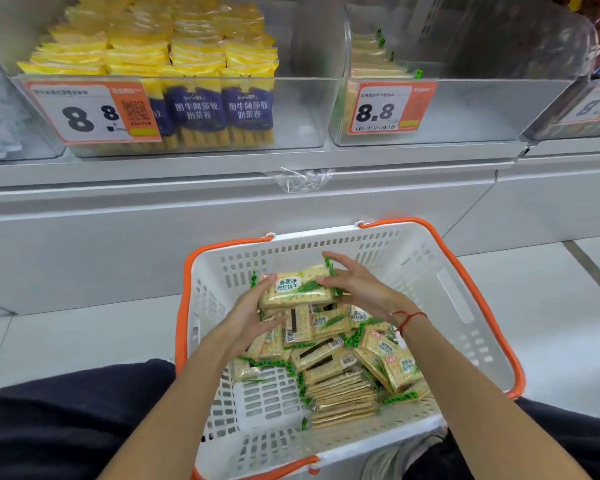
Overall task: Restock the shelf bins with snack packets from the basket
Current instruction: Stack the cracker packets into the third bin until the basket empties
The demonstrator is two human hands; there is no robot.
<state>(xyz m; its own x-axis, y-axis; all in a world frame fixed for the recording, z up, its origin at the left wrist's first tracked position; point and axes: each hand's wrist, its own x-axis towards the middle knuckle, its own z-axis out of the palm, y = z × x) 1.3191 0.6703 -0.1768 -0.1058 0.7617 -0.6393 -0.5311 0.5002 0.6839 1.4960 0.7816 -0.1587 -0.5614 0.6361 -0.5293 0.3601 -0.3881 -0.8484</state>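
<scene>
A white basket [458, 292] with orange handles sits on the floor, holding several cracker packets [340, 362] with green-edged wrappers. A small stack of these packets [297, 287] is held between both hands above the pile. My left hand [246, 317] presses the stack's left end. My right hand [354, 282] holds its right end, fingers spread along the far edge. Above, a clear shelf bin [465, 112] with an 8.8 price tag holds a few of the same cracker packets [371, 60] at its left side.
A clear bin [302, 112] on the left is packed with yellow and purple snack packets [194, 64]. Another bin [589, 109] sits at the far right. A crumpled clear plastic scrap [300, 178] lies on the shelf ledge. My dark-clothed knees flank the basket.
</scene>
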